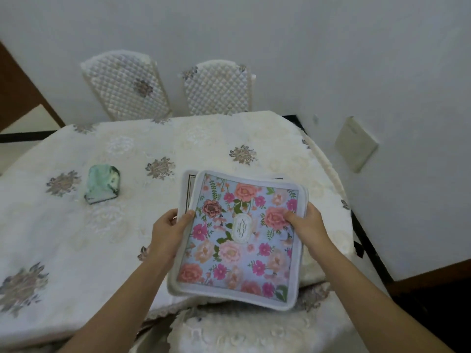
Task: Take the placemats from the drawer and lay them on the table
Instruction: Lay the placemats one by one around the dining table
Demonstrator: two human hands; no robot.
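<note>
Head view looks down on a table with a cream flowery cloth. Both hands hold a stack of soft square placemats with white edges over the near right edge of the table. The top mat has pink and orange flowers on blue. The left hand grips the stack's left edge. The right hand pinches the right edge, thumb on top. A small green glassy block stands well apart, toward the left side.

green box left, bare tablecloth beyond
</note>
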